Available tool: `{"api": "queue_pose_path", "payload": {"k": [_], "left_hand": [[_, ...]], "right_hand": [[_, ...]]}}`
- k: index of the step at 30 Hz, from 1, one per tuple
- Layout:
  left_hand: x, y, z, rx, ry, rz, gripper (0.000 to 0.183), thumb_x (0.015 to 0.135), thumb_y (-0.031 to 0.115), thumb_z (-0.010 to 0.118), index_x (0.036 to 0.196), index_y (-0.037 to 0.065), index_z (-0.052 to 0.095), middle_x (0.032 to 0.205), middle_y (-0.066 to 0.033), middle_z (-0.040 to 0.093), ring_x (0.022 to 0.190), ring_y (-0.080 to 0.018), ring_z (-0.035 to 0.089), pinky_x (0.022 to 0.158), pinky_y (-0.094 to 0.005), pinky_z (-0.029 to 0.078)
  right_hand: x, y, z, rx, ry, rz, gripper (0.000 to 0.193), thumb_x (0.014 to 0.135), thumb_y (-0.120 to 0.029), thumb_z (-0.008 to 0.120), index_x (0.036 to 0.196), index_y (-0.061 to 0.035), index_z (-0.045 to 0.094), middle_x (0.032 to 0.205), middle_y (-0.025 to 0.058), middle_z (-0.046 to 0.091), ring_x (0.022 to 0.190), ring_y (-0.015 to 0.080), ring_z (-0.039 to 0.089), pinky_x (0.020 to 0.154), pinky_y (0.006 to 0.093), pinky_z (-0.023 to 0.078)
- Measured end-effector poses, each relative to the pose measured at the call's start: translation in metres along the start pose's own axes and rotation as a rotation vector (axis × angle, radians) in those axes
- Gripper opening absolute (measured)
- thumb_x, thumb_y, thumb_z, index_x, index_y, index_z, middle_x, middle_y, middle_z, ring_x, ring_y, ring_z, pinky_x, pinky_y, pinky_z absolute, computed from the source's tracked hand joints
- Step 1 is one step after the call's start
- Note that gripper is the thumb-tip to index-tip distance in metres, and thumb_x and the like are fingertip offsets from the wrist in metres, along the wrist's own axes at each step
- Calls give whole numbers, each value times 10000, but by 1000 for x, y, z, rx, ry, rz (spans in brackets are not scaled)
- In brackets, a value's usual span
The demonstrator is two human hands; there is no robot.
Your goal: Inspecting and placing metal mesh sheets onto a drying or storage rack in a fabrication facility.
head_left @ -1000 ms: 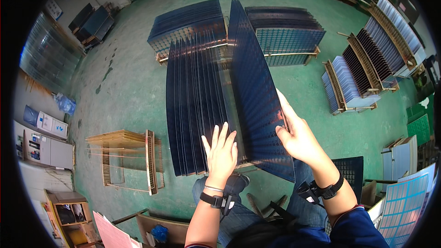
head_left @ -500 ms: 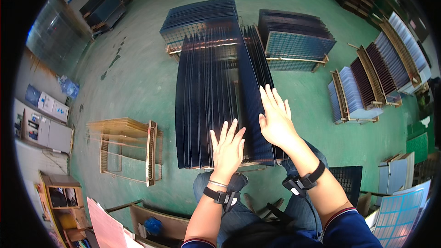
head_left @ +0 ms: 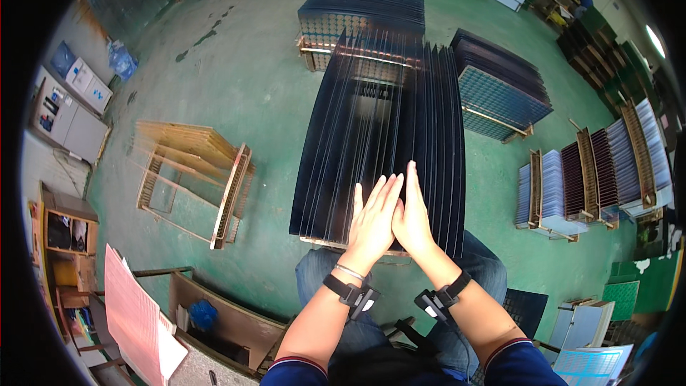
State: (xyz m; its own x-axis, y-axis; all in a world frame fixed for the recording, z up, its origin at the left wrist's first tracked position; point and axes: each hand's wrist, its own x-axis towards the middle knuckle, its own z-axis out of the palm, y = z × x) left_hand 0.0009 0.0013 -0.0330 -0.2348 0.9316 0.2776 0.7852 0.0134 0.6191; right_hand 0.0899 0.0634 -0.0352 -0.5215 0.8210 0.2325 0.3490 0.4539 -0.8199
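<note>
- thin rectangular dark blue-black panels [head_left: 447, 154], smooth with a dull sheen, stand on edge in a low rack [head_left: 314, 241] directly before the person. narrow pale edges run in near-parallel lines, fanned slightly; a dark gap parts a looser left group from a tighter right one.
- left hand [head_left: 373, 220], bare: fingers straight and slightly spread, over the panels' near ends by the gap. right hand [head_left: 413, 223]: fingers straight and together, hand turned edge-up, thumb side against the left hand. both open; cannot tell how firmly either touches a panel edge.
- black fabric-like straps with small boxy devices on both wrists; thin silver-coloured bangle [head_left: 350, 271] on the left.
- beyond the panels, a second rack of upright dark sheets [head_left: 361, 8], front face patterned with rounds. to the right, another dark stack [head_left: 496, 93], its face a fine grid, pale rail across it.
- far right: slatted brown racks [head_left: 589, 179] filled with translucent whitish sheets and dark brown ones, closely spaced.
- left: open tan frame with notched bars [head_left: 230, 196], thin amber sheets [head_left: 182, 136] toward its back.
- lower left: pink ruled sheet [head_left: 132, 314], tilted; beside it a shallow brown bin [head_left: 246, 322] holding a crumpled blue plastic bag [head_left: 203, 314].
</note>
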Motion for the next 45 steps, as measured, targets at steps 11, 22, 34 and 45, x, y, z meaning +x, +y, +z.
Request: {"api": "queue_pose_path", "payload": {"k": [11, 22, 34, 45], "left_hand": [[-5, -10, 3, -31, 100, 11, 561, 809, 1, 459, 1362, 41, 374, 1314, -135, 493, 1291, -265, 397, 1112, -514, 122], [-7, -11, 6, 72, 99, 96, 383, 741, -9, 536, 1105, 85, 613, 1354, -115, 452, 1312, -241, 357, 1110, -534, 146], [-16, 12, -5, -921, 53, -345, 322, 962, 230, 473, 1165, -11, 539, 1030, -99, 626, 931, -170, 613, 853, -279, 463], [-30, 59, -90, -1060, 357, -447, 244, 958, 218, 501, 801, 46, 573, 694, 57, 522, 630, -19, 439, 583, -192, 365]], "right_hand": [[4, 5, 7, -190, -94, 381, 710, 823, -28, 492, 1432, 7, 129, 1177, 314, 529, 1112, 404, 534, 928, 398, 451], [22, -82, -166, -166, -287, 445, 352, 862, -209, 574, 1097, 53, 564, 988, 139, 644, 888, 200, 588, 780, 365, 472], [-223, -107, -449, 252, 544, 229, 366, 851, -251, 568, 1114, -4, 502, 937, 71, 609, 793, 147, 604, 718, 275, 502], [-285, -5, -383, 561, 373, 538, 367, 818, -252, 680, 1089, -39, 553, 762, -62, 525, 573, 6, 391, 506, 152, 292]]}}
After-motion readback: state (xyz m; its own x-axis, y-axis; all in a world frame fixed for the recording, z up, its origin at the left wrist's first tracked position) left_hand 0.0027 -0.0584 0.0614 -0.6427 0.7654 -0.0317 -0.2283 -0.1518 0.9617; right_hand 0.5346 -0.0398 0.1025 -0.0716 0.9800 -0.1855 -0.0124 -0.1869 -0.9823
